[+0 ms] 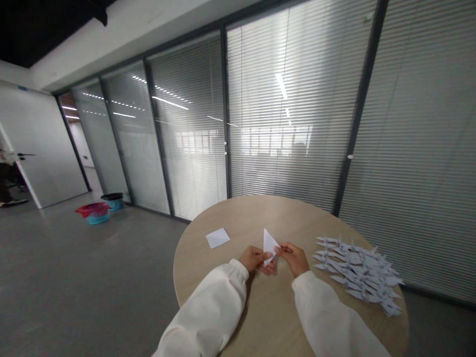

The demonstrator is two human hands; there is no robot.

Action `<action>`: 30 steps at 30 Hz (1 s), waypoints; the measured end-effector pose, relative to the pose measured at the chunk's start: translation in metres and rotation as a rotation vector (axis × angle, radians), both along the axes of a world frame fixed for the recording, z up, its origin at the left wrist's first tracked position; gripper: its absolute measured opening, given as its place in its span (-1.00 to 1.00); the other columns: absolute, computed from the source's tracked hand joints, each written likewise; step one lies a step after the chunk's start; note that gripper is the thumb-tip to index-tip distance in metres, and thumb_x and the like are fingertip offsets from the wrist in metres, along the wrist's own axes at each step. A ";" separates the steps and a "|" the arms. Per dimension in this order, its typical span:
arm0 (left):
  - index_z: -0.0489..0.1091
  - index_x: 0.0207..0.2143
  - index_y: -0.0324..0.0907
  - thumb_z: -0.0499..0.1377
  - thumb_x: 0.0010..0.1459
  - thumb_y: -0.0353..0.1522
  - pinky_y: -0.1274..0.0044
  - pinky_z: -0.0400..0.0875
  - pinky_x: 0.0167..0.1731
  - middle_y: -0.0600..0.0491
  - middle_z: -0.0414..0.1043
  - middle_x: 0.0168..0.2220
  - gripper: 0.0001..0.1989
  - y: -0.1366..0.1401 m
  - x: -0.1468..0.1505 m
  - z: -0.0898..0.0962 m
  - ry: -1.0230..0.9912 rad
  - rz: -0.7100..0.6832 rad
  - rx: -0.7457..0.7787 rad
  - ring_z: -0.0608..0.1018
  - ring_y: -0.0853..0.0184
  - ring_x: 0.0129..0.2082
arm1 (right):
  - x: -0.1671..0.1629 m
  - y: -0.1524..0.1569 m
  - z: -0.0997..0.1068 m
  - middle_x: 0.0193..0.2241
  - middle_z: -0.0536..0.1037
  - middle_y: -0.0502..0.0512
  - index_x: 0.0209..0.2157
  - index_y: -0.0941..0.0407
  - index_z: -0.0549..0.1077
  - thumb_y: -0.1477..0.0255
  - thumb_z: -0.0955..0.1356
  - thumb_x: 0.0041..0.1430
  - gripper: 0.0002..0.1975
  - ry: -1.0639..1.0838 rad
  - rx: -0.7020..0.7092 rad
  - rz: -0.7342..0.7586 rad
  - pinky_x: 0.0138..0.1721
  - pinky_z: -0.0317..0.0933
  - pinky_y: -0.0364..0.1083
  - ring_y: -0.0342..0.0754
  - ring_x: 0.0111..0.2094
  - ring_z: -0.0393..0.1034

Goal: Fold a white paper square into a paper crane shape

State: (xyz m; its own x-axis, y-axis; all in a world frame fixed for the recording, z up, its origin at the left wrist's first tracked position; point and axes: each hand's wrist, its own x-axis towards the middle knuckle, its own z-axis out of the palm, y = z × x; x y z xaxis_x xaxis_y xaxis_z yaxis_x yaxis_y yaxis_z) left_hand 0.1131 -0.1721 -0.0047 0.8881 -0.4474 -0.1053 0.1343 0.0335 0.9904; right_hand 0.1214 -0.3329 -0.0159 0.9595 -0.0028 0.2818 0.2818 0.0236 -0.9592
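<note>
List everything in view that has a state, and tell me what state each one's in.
Held paper: folded, triangular
Left hand: gripping the held paper
Right hand: pinching its right edge
Loose paper: lying flat, unheld
Paper cranes: folded, clustered together
Door: open
Blinds: lowered
Front bin: red-lined
Rear bin: black-lined

- From my remote seat I can read no text, label, brand, number or sign anywhere in the head view.
- At ten o'clock I see a small blue patch [23, 88] along the door's [44, 144] top edge, too small to make out.
</note>
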 end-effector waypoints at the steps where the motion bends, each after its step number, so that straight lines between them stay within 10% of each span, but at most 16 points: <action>1: 0.43 -0.52 -0.32 0.24 -0.31 -0.06 0.46 0.37 -0.46 -0.04 0.44 -0.56 -0.53 0.000 0.000 0.000 -0.001 0.004 0.001 0.50 0.27 -0.54 | 0.000 0.000 0.000 -0.50 0.53 0.14 -0.46 0.21 0.47 0.14 0.41 -0.30 -0.58 -0.001 0.000 0.002 -0.36 0.25 -0.08 0.01 -0.44 0.40; 30: 0.37 -0.49 -0.37 0.24 -0.27 -0.09 0.42 0.38 -0.44 -0.09 0.46 -0.53 -0.53 -0.002 0.006 -0.012 -0.019 -0.072 0.021 0.51 0.26 -0.52 | 0.008 -0.005 -0.006 -0.51 0.53 0.10 -0.43 0.21 0.45 0.16 0.43 -0.33 -0.56 0.016 0.128 -0.119 -0.37 0.25 -0.08 0.01 -0.44 0.40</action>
